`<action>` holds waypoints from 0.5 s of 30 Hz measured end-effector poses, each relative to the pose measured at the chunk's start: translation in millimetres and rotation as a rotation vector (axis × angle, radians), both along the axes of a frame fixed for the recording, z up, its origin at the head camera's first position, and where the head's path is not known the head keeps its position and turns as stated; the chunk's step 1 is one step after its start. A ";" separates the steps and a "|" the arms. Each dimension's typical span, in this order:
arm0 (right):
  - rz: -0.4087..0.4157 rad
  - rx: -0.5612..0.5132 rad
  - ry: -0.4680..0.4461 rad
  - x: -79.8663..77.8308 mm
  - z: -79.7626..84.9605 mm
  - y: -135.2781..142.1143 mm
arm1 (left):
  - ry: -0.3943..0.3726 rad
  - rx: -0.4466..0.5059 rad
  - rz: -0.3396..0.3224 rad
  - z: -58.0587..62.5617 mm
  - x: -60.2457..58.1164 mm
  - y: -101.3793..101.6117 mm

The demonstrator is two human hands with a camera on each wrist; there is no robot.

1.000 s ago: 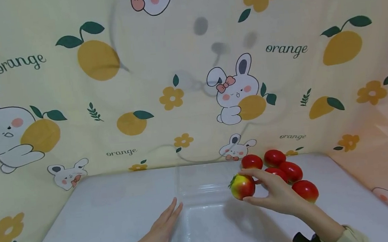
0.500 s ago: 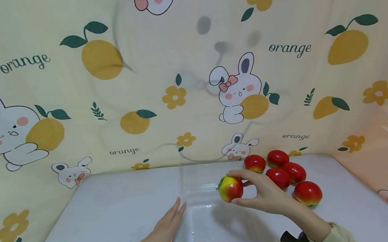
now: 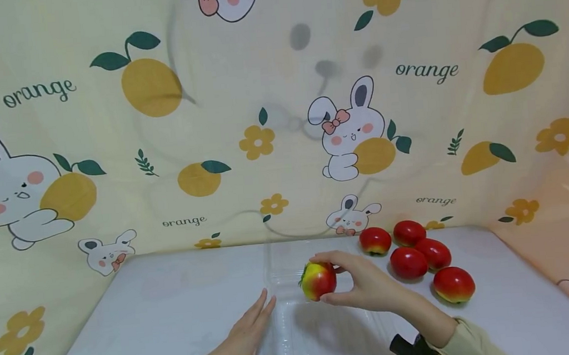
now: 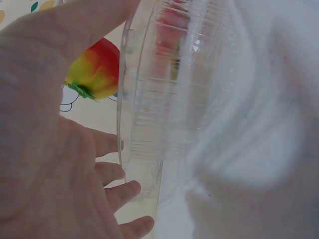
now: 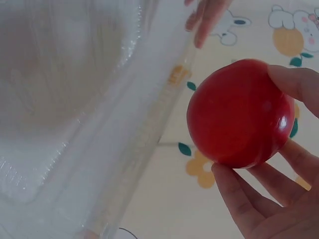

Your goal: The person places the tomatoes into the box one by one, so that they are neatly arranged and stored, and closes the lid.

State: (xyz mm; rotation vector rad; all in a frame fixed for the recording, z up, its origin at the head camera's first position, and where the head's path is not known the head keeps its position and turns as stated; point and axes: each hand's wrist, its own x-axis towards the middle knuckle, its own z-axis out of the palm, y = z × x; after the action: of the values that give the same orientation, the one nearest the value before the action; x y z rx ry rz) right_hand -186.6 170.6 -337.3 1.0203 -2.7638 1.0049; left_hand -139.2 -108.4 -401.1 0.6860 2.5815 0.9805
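My right hand (image 3: 363, 280) pinches a tomato (image 3: 319, 280) between thumb and fingers, above a clear plastic container (image 3: 335, 352). The tomato is shiny red, turning yellow toward its green leafy top, which points left in the head view. From the right wrist view its red underside (image 5: 239, 114) faces the camera. My left hand (image 3: 239, 342) spreads its fingers along the container's left side, with the thumb at the near edge. In the left wrist view its fingertips (image 4: 130, 188) touch the transparent rim (image 4: 121, 107). Through the container's wall, red shapes show blurred.
Several more red tomatoes (image 3: 408, 262) lie grouped on the white tabletop (image 3: 173, 297), right of the container. One tomato (image 3: 453, 285) sits nearer the front. A patterned cloth (image 3: 280, 116) hangs behind the table. A black device (image 3: 410, 350) is strapped at the right wrist.
My right hand has carried the tomato leftward, from the container's right side to over its middle. The left hand stays at the container's left side. The view has shifted slightly.
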 end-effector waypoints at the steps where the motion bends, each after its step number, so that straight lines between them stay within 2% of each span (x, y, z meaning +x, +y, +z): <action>1: 0.005 -0.004 0.003 -1.0 0.5 -1.3 | 0.006 0.000 -0.003 -0.1 0.0 0.0; 10: 0.032 0.024 -0.058 -7.7 -1.4 -17.0 | 0.034 0.010 -0.013 -0.8 0.6 -0.7; 15: 0.019 0.042 -0.076 -10.6 -6.0 -23.8 | 0.052 0.022 -0.020 -2.4 2.0 -2.4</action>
State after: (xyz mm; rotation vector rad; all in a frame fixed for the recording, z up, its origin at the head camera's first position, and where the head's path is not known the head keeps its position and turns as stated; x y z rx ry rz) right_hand -197.2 146.8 -343.4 1.0376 -2.8530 1.0132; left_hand -137.1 -110.8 -403.5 0.7514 2.6062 0.9983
